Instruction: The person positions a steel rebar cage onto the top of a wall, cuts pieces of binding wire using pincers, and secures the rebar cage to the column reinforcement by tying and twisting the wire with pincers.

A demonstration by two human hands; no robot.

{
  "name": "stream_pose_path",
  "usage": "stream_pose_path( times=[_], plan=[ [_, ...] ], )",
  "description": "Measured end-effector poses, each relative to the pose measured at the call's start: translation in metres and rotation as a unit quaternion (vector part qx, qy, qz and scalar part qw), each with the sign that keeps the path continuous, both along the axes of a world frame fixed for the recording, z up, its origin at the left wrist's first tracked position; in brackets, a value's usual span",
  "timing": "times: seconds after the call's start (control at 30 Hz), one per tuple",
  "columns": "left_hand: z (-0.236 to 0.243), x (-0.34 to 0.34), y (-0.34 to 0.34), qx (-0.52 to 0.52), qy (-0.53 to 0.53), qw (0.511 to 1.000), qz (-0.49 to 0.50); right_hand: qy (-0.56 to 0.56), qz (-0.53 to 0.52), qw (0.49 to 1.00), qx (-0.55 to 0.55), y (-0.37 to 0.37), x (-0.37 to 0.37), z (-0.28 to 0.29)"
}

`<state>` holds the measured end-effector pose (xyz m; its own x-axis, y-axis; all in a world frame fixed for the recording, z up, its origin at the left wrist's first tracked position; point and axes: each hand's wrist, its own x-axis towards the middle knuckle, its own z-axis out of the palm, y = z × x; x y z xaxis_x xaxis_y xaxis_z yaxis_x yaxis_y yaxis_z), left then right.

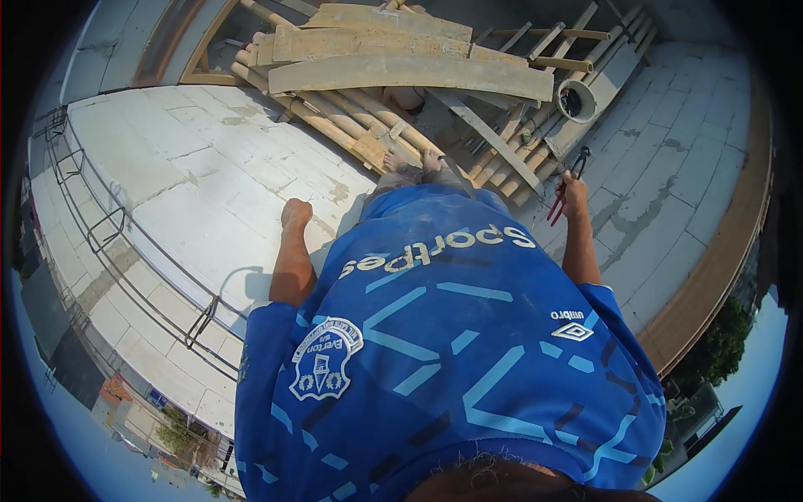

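My right hand point(573, 194) is closed round a pair of pincers point(557, 207) with red handles. Their dark jaws point up and away from me, beside the ends of several poles. My left hand point(297, 213) hangs in a fist over the pale block surface, and nothing sticks out of it. Between the hands, my bare feet point(410, 159) stand at the near edge of bamboo poles point(355, 109). The front of my blue shirt fills the middle of the view.
Curved boards point(410, 74) lie across the poles ahead, with gaps between the poles. A round pail point(577, 100) lies among them at the right. A rebar cage point(113, 230) runs along the left, and a wooden board point(711, 276) borders the right edge.
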<state>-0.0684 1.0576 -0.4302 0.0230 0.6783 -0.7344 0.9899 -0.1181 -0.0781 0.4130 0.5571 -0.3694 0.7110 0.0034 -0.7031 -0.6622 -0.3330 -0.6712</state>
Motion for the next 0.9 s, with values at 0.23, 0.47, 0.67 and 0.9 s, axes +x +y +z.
stream_pose_path(
  times=[0.23, 0.47, 0.67, 0.9],
  plan=[
    [-0.002, -0.002, -0.005, 0.004, 0.004, 0.999, -0.039, -0.017, 0.095, 0.995, 0.003, 0.015, 0.016, 0.012],
    [-0.025, 0.007, -0.024, -0.026, 0.022, 0.998, 0.062, 0.008, 0.153, 0.984, -0.088, 0.01, 0.034, 0.025],
    [-0.145, -0.01, -0.078, -0.089, -0.054, 0.995, -0.011, -0.002, 0.26, 0.959, -0.114, 0.03, 0.053, 0.004],
    [-0.186, 0.052, -0.161, -0.139, -0.099, 0.985, -0.022, 0.024, 0.355, 0.924, -0.139, 0.131, 0.059, -0.024]
  ],
)
